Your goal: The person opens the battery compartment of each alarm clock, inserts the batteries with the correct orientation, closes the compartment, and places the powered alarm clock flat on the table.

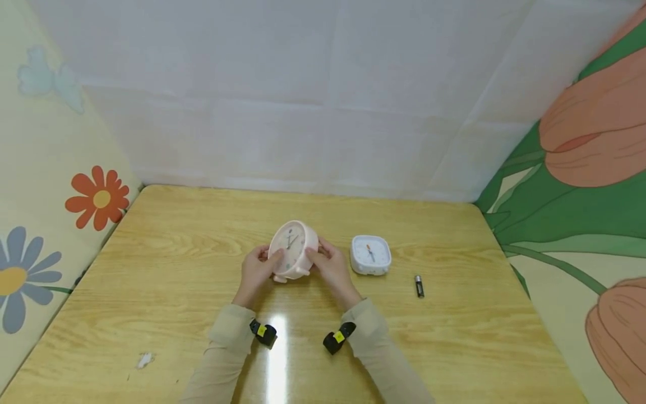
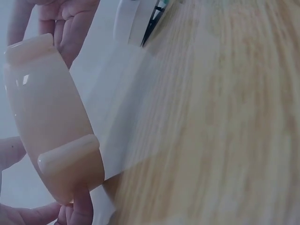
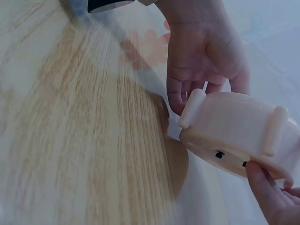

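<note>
A round, pale pink alarm clock [image 1: 290,251] is held just above the table, its face tilted up in the head view. My left hand [image 1: 255,271] grips its left side, thumb on the front rim. On the opposite side my right hand [image 1: 333,271] grips the rim with the thumb in front and fingers behind. Two short feet stick out from the underside of the clock [image 2: 51,108] in the left wrist view. Dark spots show on the back of the clock [image 3: 234,117] in the right wrist view.
Right of the hands stands a white, rounded-square alarm clock [image 1: 370,255]. A small black and silver battery [image 1: 419,286] lies farther right on the wooden table [image 1: 176,269]. A white scrap [image 1: 144,360] lies near the front left. A white cloth [image 1: 303,112] hangs behind the table.
</note>
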The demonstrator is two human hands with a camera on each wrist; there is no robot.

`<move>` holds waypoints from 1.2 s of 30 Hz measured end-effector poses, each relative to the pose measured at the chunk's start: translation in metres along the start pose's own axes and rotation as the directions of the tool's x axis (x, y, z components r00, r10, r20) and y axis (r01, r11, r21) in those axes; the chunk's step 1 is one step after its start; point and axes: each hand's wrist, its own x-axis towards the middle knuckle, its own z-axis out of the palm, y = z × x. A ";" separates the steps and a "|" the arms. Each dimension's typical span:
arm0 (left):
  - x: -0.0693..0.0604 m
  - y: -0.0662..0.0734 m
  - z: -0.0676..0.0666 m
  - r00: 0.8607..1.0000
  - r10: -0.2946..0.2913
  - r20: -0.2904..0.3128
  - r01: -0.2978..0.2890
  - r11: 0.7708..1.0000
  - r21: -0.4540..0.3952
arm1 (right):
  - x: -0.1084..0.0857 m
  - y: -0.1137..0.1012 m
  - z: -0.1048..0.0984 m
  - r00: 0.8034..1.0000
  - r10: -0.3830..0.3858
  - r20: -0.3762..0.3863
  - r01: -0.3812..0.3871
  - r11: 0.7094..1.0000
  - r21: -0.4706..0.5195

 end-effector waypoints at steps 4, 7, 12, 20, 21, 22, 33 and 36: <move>0.000 -0.001 0.000 1.000 0.026 0.000 -0.026 0.999 0.037 | -0.003 -0.009 -0.002 1.000 -0.017 0.009 0.018 0.995 -0.095; 0.000 -0.002 0.000 0.999 0.034 0.001 -0.033 0.998 0.058 | -0.003 -0.009 -0.002 1.000 -0.005 0.009 0.006 0.992 -0.128; 0.000 -0.002 -0.001 0.999 0.048 0.010 -0.049 0.997 0.064 | 0.002 -0.002 -0.003 1.000 0.007 -0.021 -0.011 0.986 -0.167; -0.001 -0.001 -0.003 0.998 0.058 0.019 -0.059 0.995 0.074 | 0.003 0.000 -0.003 0.999 -0.028 -0.019 0.024 0.980 -0.198; -0.001 -0.001 -0.003 0.998 0.059 0.020 -0.060 0.995 0.074 | 0.003 0.000 -0.003 0.999 -0.033 -0.017 0.028 0.979 -0.200; -0.001 -0.001 -0.003 0.998 0.057 0.021 -0.059 0.996 0.072 | 0.003 0.000 -0.003 0.999 -0.035 -0.015 0.031 0.979 -0.199; -0.002 0.002 -0.004 0.999 0.032 0.031 -0.035 0.997 0.075 | 0.003 0.001 -0.005 0.998 -0.052 -0.040 0.043 0.979 -0.200; -0.002 0.003 -0.004 0.999 0.029 0.032 -0.031 0.996 0.079 | 0.003 0.001 -0.005 0.998 -0.046 -0.044 0.036 0.976 -0.215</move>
